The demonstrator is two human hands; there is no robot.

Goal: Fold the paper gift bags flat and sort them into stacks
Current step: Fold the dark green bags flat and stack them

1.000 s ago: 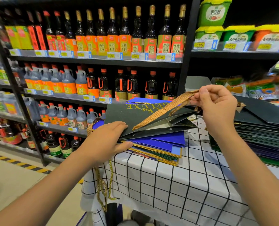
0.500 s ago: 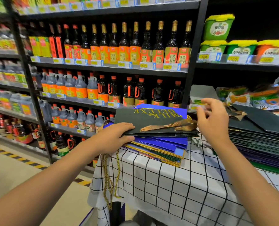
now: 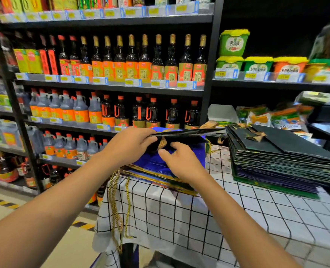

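Mid-sort: left hand (image 3: 129, 147) pinched a flattened dark bag (image 3: 183, 133), lifted over the blue stack (image 3: 179, 157) at table's (image 3: 218, 219) left edge. Right hand (image 3: 181, 161) lay loosely open on blue stack, holding nothing. Likely next: carry bag to dark stack (image 3: 280, 157) at right.

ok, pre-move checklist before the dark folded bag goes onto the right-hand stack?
1. Dark green paper gift bag folded flat: ok, seen edge-on.
2. Left hand gripping the bag's near end: ok.
3. Right hand clear of the bag: cannot tell, it rests on the blue bag pile under it.
4. Gold ribbon handle tucked in: not ok, it bunches out at the near end.
5. Tall stack of dark flat bags top free: ok.
6. Gold cords off checked tablecloth edge: not ok, dangling.
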